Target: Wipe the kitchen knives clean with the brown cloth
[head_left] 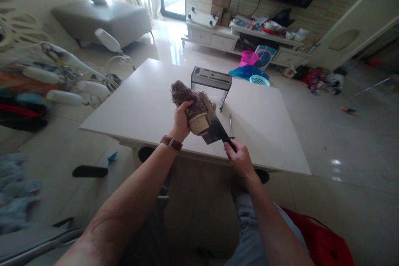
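Observation:
My left hand (182, 121), with a brown strap watch on the wrist, is closed around a shaggy grey-brown bundle (195, 106) that has a smooth tan band at its near end; its kind is unclear. In my right hand (240, 160) is the black handle of a cleaver (215, 128). The broad dark blade slants up and left, its far part against the right side of the bundle. Both are held above the white table (140, 104). Just beyond them stands a small clear box with a black frame (212, 78). A thin silver rod (230, 122) lies right of the blade.
Past the table's far edge are a blue plastic bag (246, 72), a pink basket (249, 57) and a light-blue basket (259, 80). A white chandelier-like fixture (93, 87) stands to the left. A red bag (324, 237) is at lower right.

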Tool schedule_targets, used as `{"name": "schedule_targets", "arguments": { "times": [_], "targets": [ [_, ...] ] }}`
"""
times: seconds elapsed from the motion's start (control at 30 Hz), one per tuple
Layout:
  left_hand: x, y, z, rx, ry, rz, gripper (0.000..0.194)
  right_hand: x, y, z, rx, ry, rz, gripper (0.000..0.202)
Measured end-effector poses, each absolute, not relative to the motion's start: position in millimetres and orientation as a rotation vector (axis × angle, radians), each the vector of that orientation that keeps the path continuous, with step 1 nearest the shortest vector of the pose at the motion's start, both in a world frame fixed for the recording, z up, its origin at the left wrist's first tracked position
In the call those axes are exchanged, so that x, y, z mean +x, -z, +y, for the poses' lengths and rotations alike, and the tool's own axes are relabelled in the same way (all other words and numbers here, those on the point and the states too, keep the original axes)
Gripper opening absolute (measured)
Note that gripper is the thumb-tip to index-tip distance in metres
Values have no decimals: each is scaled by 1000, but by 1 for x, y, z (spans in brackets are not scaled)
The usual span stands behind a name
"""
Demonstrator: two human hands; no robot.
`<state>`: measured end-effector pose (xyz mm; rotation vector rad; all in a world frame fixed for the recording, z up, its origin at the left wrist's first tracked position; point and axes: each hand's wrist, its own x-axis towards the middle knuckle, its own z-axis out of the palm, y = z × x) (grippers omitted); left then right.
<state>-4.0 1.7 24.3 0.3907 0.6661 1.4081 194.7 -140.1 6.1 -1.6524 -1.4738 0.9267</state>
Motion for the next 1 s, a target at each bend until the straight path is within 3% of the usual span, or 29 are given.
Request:
{"name": "schedule_targets", "arguments": {
  "times": [0.4, 0.73, 1.0],
  "targets": [
    [-14, -24, -2, 446, -1380, 732, 28, 181, 0, -135, -1534, -1119, -1208, 47],
    [-10, -33, -8, 443, -1392, 703, 39, 161, 0, -132, -1494, -1072, -1068, 50],
    [-18, -35, -6, 434, -1358, 704, 36, 156, -2, -130, -1461, -1105, -983, 50]
  ]
}}
